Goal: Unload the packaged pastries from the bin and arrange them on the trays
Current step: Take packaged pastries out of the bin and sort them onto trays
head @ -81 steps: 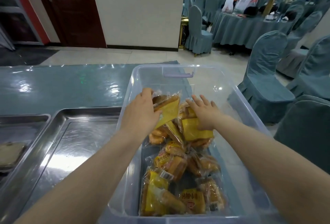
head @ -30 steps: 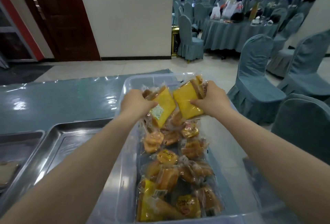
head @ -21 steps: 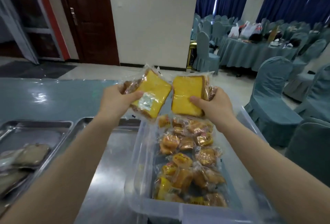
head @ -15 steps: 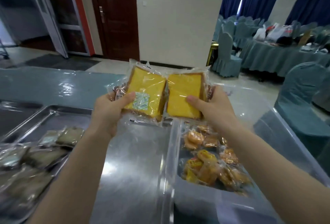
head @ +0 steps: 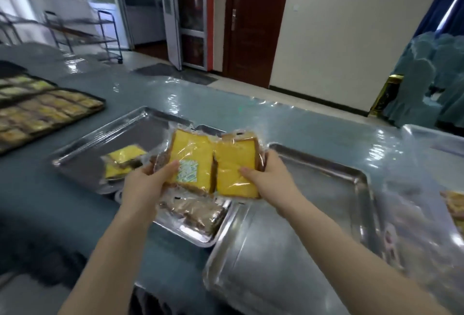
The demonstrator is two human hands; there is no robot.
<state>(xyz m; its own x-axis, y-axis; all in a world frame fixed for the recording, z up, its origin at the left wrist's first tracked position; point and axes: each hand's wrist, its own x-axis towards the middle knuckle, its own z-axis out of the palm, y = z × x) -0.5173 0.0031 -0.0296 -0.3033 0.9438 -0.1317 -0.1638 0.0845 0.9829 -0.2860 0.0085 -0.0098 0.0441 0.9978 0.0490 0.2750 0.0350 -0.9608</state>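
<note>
My left hand (head: 144, 187) grips a wrapped yellow cake slice (head: 193, 161). My right hand (head: 271, 180) grips a second wrapped yellow cake slice (head: 234, 167). Both packs are held side by side in the air, above the gap between the steel trays. A far-left steel tray (head: 82, 154) holds two yellow packs (head: 124, 161). A middle tray (head: 198, 233) below my hands holds brownish packs (head: 194, 210). A bare steel tray (head: 319, 189) lies to the right. The clear plastic bin (head: 424, 229) is at the right edge, blurred, with a pastry pack (head: 455, 201) inside.
A dark tray (head: 37, 111) filled with several pastries sits at the far left of the plastic-covered blue table (head: 251, 118). A metal trolley (head: 100, 35) and an open door stand behind. Covered chairs (head: 431, 83) are at the right.
Both hands lifted one yellow pack each out of the bin and carried them left. They now hover over the trays, and the bin has slid to the right edge of view.
</note>
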